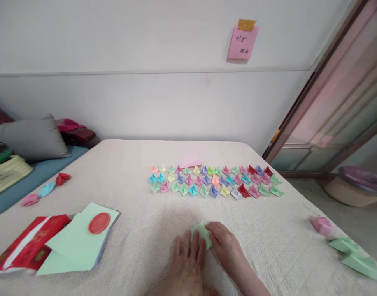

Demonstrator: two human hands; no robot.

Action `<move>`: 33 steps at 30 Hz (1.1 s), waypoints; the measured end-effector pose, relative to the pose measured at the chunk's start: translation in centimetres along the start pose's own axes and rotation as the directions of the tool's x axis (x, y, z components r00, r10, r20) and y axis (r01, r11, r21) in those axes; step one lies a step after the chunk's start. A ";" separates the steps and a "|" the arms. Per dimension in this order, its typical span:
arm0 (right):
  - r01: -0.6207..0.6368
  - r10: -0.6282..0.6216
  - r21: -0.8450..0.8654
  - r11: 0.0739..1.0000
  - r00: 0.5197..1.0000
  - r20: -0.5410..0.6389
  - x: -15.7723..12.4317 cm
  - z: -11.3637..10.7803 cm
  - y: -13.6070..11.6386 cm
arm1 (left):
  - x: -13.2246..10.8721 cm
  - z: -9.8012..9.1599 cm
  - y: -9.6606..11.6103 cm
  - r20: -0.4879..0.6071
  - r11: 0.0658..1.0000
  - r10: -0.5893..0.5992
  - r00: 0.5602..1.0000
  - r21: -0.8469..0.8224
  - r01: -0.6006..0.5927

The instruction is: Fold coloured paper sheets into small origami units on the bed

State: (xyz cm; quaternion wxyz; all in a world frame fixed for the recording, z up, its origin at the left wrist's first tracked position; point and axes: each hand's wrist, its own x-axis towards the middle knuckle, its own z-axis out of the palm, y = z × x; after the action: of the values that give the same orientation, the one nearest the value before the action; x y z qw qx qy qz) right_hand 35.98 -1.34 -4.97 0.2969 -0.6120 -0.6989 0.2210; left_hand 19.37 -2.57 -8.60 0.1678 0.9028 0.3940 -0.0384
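Evidently we hold the small folded pale-green paper point(201, 228) down on the counter point(133, 234) covered in cream textured cloth, right in front of us: our left hand point(188, 263) lies flat across it without gripping, probably so it cannot slide, while our right hand point(224, 242) curls at its right edge; whether those fingers pinch it, we cannot tell. Our own fingers hide much of it. Beyond, three rows of small multicoloured folded-paper pieces point(215, 180) stand closely lined up, perhaps for tidy counting. To our left, a round red disc point(99, 223) rests on pale-green paper sheets point(77, 242), likely as a weight, and these overlap a red packet with a white band point(28, 242). A pink folded-paper piece point(322, 225) sits near the right edge.
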 end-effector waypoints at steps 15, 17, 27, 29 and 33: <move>-0.078 0.097 -0.156 0.985 0.988 0.122 -0.3 0.4 0.5 | -1.5 -2.4 -1.3 0.024 0.987 0.154 0.988 -0.052 -0.152; -0.078 0.100 -0.172 0.982 0.987 0.123 -0.5 0.5 0.2 | -1.9 -3.1 -1.8 0.048 0.979 0.187 0.981 -0.090 -0.182; -0.095 0.137 -0.374 0.923 0.987 0.088 -0.2 -0.3 0.6 | -1.9 -4.8 -2.0 0.070 0.966 0.175 0.982 -0.206 -0.157; -0.102 0.143 -0.376 0.921 0.986 0.083 0.2 -0.6 1.1 | -1.3 -5.0 -1.5 -0.028 0.967 0.110 0.994 -0.226 -0.113; -0.097 0.142 -0.349 0.932 0.984 0.106 0.3 -0.7 1.5 | 0.2 -4.9 -0.4 -0.242 0.970 -0.121 0.963 -0.233 0.063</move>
State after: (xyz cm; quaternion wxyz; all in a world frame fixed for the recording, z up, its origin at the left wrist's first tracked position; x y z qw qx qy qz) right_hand 37.52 -0.86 -5.41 0.1257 -0.6801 -0.7059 0.1530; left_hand 18.97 -0.55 -4.15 0.2143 0.8563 0.4558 0.1144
